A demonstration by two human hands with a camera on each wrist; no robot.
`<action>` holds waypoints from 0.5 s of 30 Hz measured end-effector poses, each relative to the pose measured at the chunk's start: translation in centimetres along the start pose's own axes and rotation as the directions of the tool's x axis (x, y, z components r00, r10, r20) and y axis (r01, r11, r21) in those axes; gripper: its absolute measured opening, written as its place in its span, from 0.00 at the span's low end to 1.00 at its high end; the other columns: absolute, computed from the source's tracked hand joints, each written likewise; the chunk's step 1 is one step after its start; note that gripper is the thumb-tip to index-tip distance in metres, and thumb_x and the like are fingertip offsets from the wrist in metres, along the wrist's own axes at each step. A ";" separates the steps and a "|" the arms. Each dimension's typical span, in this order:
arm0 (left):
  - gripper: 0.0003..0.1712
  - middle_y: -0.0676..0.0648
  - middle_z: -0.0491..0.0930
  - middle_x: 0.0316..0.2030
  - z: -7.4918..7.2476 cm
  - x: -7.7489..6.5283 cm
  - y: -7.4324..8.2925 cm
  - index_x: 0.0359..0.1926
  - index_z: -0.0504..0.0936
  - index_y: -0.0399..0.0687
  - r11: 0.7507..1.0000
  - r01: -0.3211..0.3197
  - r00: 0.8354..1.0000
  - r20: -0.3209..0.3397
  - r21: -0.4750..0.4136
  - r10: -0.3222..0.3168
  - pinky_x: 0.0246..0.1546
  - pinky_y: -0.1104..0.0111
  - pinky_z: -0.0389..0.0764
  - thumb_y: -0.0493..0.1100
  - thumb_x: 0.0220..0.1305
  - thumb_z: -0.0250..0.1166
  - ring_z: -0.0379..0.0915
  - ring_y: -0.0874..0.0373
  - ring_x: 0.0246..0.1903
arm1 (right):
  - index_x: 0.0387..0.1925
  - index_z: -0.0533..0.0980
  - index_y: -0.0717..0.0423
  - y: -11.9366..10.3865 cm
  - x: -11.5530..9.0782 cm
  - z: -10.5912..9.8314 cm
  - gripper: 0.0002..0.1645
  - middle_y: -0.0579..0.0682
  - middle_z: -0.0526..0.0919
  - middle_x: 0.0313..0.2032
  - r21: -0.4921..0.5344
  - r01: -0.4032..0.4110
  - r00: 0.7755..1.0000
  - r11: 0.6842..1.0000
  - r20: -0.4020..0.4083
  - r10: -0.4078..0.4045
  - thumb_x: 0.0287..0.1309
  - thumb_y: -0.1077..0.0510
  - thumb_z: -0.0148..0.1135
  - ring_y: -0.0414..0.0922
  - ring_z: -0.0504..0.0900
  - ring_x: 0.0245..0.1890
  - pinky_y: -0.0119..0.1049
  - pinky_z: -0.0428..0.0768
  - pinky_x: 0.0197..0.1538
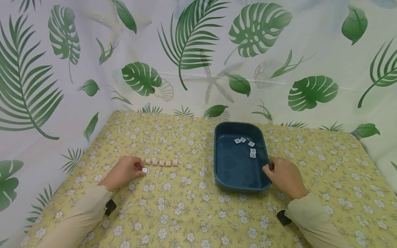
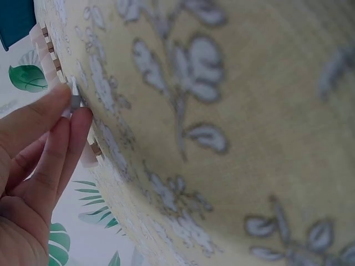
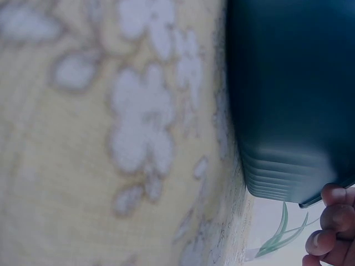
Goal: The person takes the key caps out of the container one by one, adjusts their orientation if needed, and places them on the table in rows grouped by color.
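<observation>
My left hand (image 1: 125, 170) pinches a small white tile (image 1: 144, 170) between thumb and fingertips, low over the cloth at the near left end of a row of small wooden-looking tiles (image 1: 161, 163). The left wrist view shows the tile edge-on between the fingers, close to the cloth. A dark blue plastic tub (image 1: 231, 184) stands to the right, with several white tiles (image 1: 252, 155) lying inside near its far and right sides. My right hand (image 1: 286, 176) holds the tub's right rim, thumb over the edge; in the right wrist view its fingertips (image 3: 320, 242) are curled at the rim.
A yellow flowered cloth (image 1: 186, 213) covers the table. Behind and to the left hangs a white curtain (image 1: 102, 79) printed with green leaves. A dark band or device (image 1: 110, 207) sits on the left wrist, another dark device (image 1: 283, 217) on the right.
</observation>
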State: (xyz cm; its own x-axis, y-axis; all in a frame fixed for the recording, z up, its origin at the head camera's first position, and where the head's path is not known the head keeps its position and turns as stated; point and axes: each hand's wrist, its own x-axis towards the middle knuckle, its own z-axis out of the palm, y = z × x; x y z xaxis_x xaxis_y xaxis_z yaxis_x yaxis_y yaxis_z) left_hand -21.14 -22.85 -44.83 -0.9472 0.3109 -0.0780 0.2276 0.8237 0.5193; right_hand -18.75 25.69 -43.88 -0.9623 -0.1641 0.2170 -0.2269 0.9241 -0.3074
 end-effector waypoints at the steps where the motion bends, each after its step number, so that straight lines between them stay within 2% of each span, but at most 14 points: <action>1: 0.07 0.47 0.83 0.32 0.0 0.0 0.1 0.33 0.82 0.41 1.000 -0.003 1.000 0.001 -0.002 0.003 0.31 0.69 0.80 0.36 0.51 0.71 0.77 0.61 0.30 | 0.13 0.62 0.52 0.0 0.0 0.0 0.19 0.45 0.59 0.10 -0.001 0.001 1.000 1.000 -0.001 -0.001 0.58 0.60 0.51 0.40 0.56 0.11 0.31 0.54 0.18; 5: 0.07 0.45 0.83 0.35 0.0 0.0 0.3 0.34 0.82 0.40 1.000 -0.017 1.000 0.003 0.002 0.017 0.33 0.68 0.81 0.34 0.52 0.70 0.79 0.58 0.32 | 0.13 0.62 0.52 0.1 0.0 0.1 0.19 0.45 0.59 0.10 -0.004 0.006 1.000 1.000 -0.007 -0.006 0.58 0.60 0.52 0.40 0.56 0.10 0.31 0.54 0.18; 11: 0.08 0.45 0.83 0.34 -0.3 -0.2 0.5 0.35 0.82 0.40 1.000 0.001 1.000 0.007 0.028 -0.001 0.33 0.67 0.81 0.34 0.52 0.69 0.78 0.58 0.32 | 0.13 0.62 0.52 0.0 -0.1 0.0 0.19 0.45 0.59 0.10 -0.001 0.009 1.000 1.000 -0.008 -0.009 0.58 0.60 0.51 0.40 0.56 0.10 0.30 0.54 0.18; 15: 0.08 0.45 0.82 0.34 -0.5 -0.4 0.4 0.37 0.83 0.39 1.000 0.012 1.000 0.012 0.010 -0.012 0.33 0.66 0.81 0.34 0.53 0.69 0.78 0.58 0.32 | 0.13 0.61 0.52 0.0 0.0 0.0 0.19 0.45 0.58 0.10 0.002 0.012 1.000 1.000 -0.008 -0.012 0.58 0.60 0.51 0.40 0.55 0.10 0.30 0.53 0.18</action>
State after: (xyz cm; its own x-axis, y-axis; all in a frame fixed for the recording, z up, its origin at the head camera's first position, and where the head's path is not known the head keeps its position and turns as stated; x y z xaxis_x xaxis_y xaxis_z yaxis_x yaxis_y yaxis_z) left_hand -20.77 -22.87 -44.11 -0.9471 0.3069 -0.0944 0.2186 0.8318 0.5103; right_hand -18.74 25.69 -43.85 -0.9581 -0.1727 0.2286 -0.2391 0.9214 -0.3063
